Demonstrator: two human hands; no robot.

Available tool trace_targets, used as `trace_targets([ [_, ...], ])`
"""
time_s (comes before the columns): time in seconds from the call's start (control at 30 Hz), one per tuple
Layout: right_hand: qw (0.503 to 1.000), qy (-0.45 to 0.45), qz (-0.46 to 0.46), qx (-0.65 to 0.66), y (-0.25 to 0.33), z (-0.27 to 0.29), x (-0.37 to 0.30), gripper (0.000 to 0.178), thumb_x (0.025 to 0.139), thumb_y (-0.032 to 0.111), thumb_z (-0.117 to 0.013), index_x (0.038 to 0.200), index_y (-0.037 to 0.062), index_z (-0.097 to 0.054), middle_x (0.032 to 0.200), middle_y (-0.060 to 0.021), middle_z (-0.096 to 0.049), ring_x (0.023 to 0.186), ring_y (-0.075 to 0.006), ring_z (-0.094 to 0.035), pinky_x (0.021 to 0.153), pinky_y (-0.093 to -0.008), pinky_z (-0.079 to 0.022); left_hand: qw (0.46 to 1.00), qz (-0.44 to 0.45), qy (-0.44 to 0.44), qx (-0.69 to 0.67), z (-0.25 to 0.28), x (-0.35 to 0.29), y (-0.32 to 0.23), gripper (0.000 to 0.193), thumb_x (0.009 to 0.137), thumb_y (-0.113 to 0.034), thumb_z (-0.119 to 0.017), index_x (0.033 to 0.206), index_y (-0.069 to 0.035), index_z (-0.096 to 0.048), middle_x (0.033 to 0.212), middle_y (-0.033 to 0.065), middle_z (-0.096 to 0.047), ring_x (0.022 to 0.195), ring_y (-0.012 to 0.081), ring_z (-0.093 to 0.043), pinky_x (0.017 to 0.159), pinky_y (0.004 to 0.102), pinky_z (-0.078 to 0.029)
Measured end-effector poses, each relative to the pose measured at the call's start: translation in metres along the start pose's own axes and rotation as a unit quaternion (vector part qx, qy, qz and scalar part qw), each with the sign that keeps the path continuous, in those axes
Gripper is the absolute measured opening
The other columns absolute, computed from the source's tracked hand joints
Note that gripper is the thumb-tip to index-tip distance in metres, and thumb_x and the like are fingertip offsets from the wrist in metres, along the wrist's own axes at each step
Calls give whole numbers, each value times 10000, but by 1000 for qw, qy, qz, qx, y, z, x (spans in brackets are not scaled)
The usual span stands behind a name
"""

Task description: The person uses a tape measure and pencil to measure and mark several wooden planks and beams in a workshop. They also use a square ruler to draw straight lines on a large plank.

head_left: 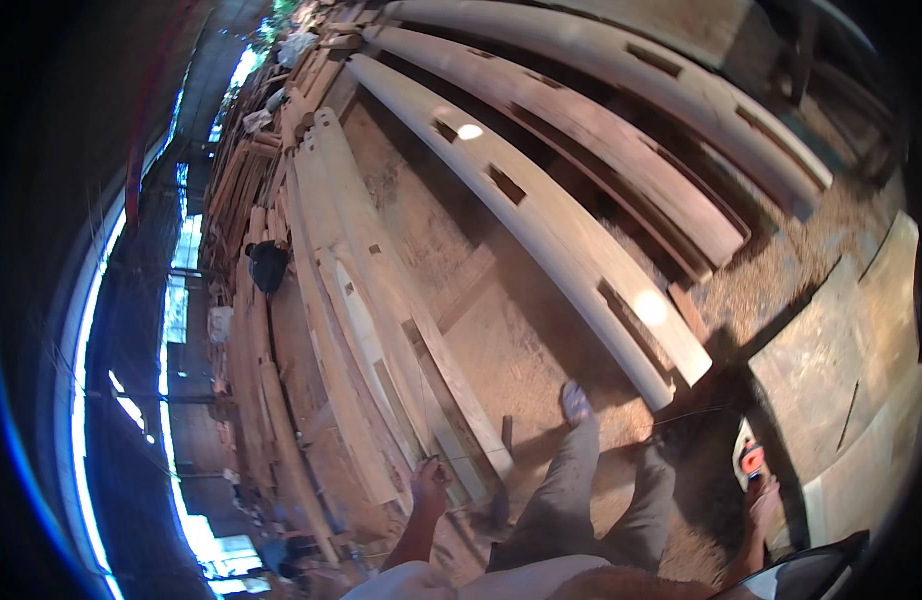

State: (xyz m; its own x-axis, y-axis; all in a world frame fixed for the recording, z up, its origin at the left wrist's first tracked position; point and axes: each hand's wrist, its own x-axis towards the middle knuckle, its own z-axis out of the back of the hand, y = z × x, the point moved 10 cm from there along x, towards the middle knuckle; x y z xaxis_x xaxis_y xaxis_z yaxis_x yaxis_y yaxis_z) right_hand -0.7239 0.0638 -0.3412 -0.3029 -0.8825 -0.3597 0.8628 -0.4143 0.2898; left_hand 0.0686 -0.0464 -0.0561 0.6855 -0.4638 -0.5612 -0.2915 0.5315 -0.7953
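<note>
Sawdust covered the workshop floor [531,370], with long timbers lying across it. To the left, a slotted pale timber [391,290] ran lengthwise from its near end toward the far left. The left hand [431,483] was beside that near end, fingers bent; whether they gripped anything, I could not tell. At near right, the right hand's [764,503] fingers were wrapped around an orange-and-black tool [751,458], its long axis pointing away from the person.
</note>
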Motion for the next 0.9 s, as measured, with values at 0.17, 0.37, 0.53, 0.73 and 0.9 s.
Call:
trace_targets([
  [0.17, 587, 87, -261, 761, 94, 17, 21, 140, 1013, 194, -624, 997, 58, -655, 817, -1, -569, 744, -150, -579, 643, -341, -465, 996, -23, -32, -80, 36, 20, -28, 61, 1008, -134, -634, 1029, -81, -657, 811, 42, -633, 691, 162, -622, 640, 336, -555],
  [0.37, 943, 10, 264, 201, 441, 224, 13, 145, 887, 116, -742, 988, 45, -666, 820, -94, -541, 770, -271, -573, 743, -378, -527, 996, 0, -13, 88, 40, 64, -79, 554, 1013, -289, -685, 1445, 31, -554, 1033, 126, -704, 932, 228, -711, 801, 357, -612],
  [0.53, 905, -1, 364, 221, 647, 280, -16, 296, 890, 247, -797, 1124, 91, -704, 927, -153, -652, 796, -369, -663, 724, -464, -560, 920, -287, -41, 263, 3, 41, -140, 690, 1060, -409, -623, 1545, 39, -421, 1495, 265, -525, 1409, 337, -516, 1191, 401, -412],
  [0.73, 858, -74, 485, 150, 804, 279, -86, 326, 797, 182, -783, 1058, 55, -634, 959, -123, -599, 896, -335, -635, 738, -466, -560, 952, -150, 246, -100, -92, -39, -157, 670, 1113, -473, -477, 1578, 3, -395, 1510, 204, -509, 1346, 286, -536, 1128, 405, -418],
  [0.9, 832, -69, 535, 132, 865, 266, -132, 274, 809, 173, -760, 1015, 43, -632, 911, -113, -585, 855, -316, -629, 703, -460, -557, 948, -150, 216, -180, -73, -23, -178, 626, 1114, -477, -469, 1563, -45, -412, 1434, 143, -551, 1321, 253, -515, 1116, 403, -391],
])
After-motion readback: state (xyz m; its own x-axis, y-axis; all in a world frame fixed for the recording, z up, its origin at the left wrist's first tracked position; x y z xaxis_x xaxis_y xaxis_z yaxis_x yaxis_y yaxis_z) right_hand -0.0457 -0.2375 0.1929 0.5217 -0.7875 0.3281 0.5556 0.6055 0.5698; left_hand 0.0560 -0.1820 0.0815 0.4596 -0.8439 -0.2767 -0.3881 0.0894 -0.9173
